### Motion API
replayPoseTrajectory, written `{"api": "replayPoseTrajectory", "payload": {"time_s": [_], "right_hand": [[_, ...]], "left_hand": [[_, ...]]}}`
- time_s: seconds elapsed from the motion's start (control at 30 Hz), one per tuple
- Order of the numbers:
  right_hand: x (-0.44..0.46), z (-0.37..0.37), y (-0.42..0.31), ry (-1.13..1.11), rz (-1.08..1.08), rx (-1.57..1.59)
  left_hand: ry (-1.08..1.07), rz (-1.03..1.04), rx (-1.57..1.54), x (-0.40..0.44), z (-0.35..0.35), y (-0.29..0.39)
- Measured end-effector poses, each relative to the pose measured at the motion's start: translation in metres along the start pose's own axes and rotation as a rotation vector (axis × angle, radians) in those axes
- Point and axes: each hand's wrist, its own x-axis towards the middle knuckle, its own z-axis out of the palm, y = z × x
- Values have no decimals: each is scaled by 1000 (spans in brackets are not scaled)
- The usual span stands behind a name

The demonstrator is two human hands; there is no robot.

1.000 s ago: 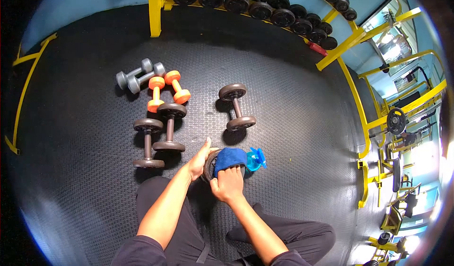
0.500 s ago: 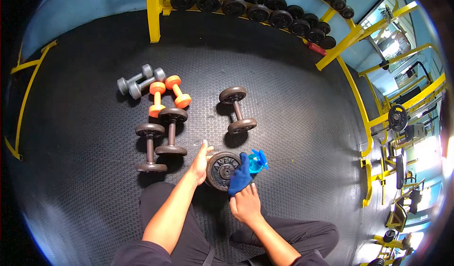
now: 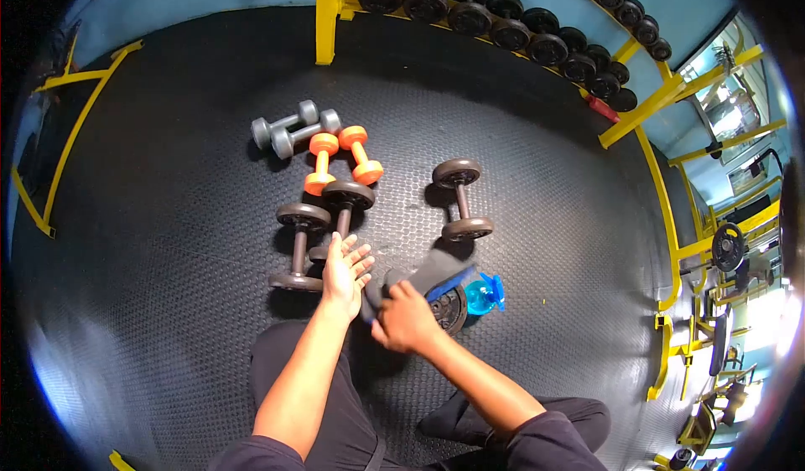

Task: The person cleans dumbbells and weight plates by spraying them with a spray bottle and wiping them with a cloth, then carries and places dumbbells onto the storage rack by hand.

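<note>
My left hand (image 3: 341, 280) is raised with its fingers apart and holds nothing. Beside it, my right hand (image 3: 406, 318) grips a cloth (image 3: 434, 273), grey on one face and blue on the other, smeared by motion. Partly hidden behind the cloth and my right hand is a dark dumbbell (image 3: 453, 310) with its round plate facing up. A blue translucent bottle (image 3: 482, 295) stands just right of that plate. Two brown-black dumbbells, a nearer one (image 3: 299, 249) and one partly behind my left hand (image 3: 346, 196), stand to the left.
Another dark dumbbell (image 3: 462, 199) stands farther ahead. Orange dumbbells (image 3: 322, 165) and grey dumbbells (image 3: 293, 129) lie at the upper left on the black rubber floor (image 3: 168, 261). Beyond are a yellow rack (image 3: 327, 18) with several dumbbells and gym machines at right.
My left hand has come off the dumbbell and opened. My right hand has moved left with the cloth, which now spreads out and shows its grey face. The whole view has shifted.
</note>
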Motion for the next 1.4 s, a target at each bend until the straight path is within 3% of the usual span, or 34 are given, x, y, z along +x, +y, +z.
{"api": "replayPoseTrajectory", "payload": {"time_s": [0.07, 0.13, 0.2, 0.27, 0.37, 0.4, 0.47, 0.53, 0.6, 0.67, 0.77, 0.83, 0.87, 0.93, 1.0, 1.17, 1.33, 1.4], "right_hand": [[-10, 22, -8, -79, -121, -159], [-2, 30, 6, 9, -48, -188], [3, -4, 24, 75, 133, -19], [11, -21, 54, -103, 420, 262], [-20, 10, 89, 60, 750, 769], [-31, 22, 89, 56, 749, 760], [-59, 52, 81, 323, 937, 1018], [-73, 72, 54, 573, 1016, 1066], [-77, 55, 10, 617, 1177, 974], [-75, 68, -27, 797, 1106, 887], [-75, 71, -70, 843, 999, 621], [-80, 64, -80, 492, 856, 280], [-79, 66, -77, 481, 854, 271], [-69, 65, -60, 454, 586, 70], [-43, 51, -38, 522, 466, 32], [-13, 26, -23, 314, 477, -39], [-78, 32, -24, 189, 363, -39], [-109, 26, -10, 105, 241, -18]], "left_hand": [[42, 8, 19, 4, -6, 1], [49, -10, 7, 6, -7, -1], [30, -25, 24, 7, -6, -4], [19, -30, 20, 3, 2, -5], [-4, -24, 36, 3, 6, -8], [-13, -19, 59, 3, 7, -10], [-20, -25, 46, 5, 11, -13], [-24, -25, 91, 12, 13, -17], [-44, -32, 105, 15, 13, -20], [-30, -39, 108, 16, 12, -21], [-28, -24, 93, 12, 14, -18], [-36, -23, 89, 10, 13, -16], [-46, -22, 85, 10, 14, -18], [-49, -25, 72, 10, 13, -21], [-57, -15, 71, 12, 13, -21], [-58, 34, 149, 12, 12, -26], [-122, 77, 330, 10, 14, -33], [-187, 259, 511, 12, 11, -46]]}}
